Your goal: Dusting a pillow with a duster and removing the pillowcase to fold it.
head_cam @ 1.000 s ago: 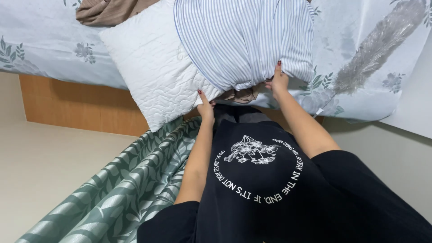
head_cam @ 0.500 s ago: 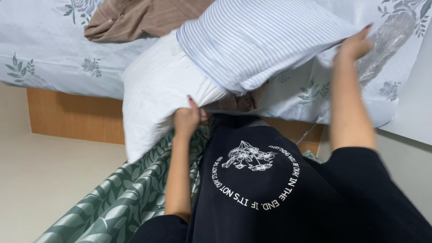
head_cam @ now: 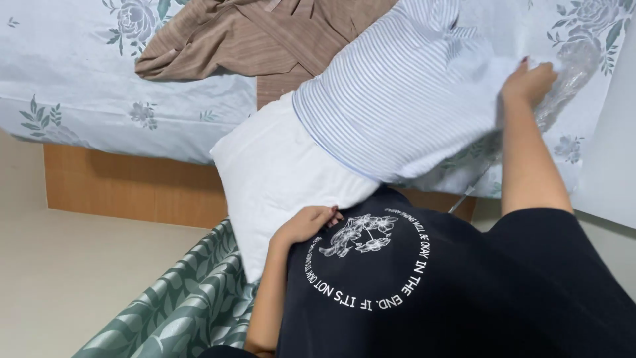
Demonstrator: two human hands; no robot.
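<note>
Two hands hold our soft, light pillow (head_cam: 278,172) at the bed (head_cam: 99,99) edge; our left hand (head_cam: 308,224) is closed on its bare white end; our right hand (head_cam: 528,81) grips the striped pillowcase (head_cam: 404,99), which looks limp and easy to bunch.

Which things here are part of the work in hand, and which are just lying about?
In hand:
white pillow, left hand at its lower edge
striped pillowcase, partly over the pillow, right hand at its far end

Lying about:
brown garment on the floral bedsheet
green leaf-patterned cloth
</note>
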